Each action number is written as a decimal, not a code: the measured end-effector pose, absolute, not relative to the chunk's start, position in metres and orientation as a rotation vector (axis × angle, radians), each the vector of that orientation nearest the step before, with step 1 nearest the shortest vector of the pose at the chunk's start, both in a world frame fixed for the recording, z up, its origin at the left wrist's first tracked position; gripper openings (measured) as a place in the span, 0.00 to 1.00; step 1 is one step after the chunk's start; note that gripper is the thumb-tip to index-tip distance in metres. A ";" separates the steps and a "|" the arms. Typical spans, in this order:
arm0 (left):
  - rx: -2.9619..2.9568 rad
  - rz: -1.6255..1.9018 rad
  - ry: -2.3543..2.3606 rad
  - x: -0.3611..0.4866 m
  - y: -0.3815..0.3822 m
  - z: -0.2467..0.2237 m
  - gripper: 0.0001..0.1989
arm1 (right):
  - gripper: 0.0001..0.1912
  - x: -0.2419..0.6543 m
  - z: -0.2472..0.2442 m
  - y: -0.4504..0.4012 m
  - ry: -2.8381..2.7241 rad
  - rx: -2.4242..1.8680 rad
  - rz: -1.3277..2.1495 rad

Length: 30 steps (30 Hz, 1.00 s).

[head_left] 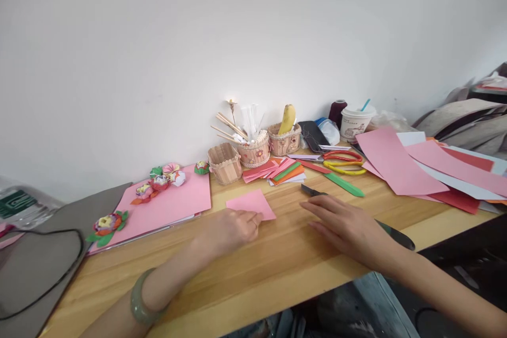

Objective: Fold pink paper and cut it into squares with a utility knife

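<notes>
A small pink paper square (253, 203) lies flat on the wooden table. My left hand (235, 227), with a green bangle on its wrist, is at the square's near edge, its fingers curled together and closed on the paper there. The fingertips are partly hidden. To the right, my right hand (343, 224) rests low over the table with its fingers stretched out. Beneath it lies a dark knife (396, 235), its tip and its handle end showing on either side of the hand. My right hand seems to hold nothing.
Folded paper flowers (160, 184) sit on a pink sheet at left. Behind are small wooden baskets (225, 163), stacked coloured paper strips (287, 170), and scissors (343, 162). A lidded cup (356, 122) and loose sheets (400, 163) lie to the right. The wall bounds the back.
</notes>
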<state>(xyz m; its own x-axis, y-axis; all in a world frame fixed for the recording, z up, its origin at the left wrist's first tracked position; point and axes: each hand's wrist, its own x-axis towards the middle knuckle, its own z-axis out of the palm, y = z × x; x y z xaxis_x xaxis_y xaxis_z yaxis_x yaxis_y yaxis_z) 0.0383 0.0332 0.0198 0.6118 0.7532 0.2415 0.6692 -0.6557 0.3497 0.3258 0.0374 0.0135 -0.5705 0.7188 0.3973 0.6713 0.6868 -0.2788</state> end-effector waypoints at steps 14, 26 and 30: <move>1.562 1.163 1.278 0.043 0.038 0.049 0.19 | 0.22 0.280 0.035 0.048 -1.877 -1.172 0.875; 1.888 1.353 1.509 0.012 0.060 0.038 0.20 | 0.41 0.309 0.026 0.039 -1.573 -1.399 1.027; 2.329 1.136 1.179 0.040 0.031 0.041 0.20 | 0.34 0.311 0.024 0.028 -1.545 -1.496 1.041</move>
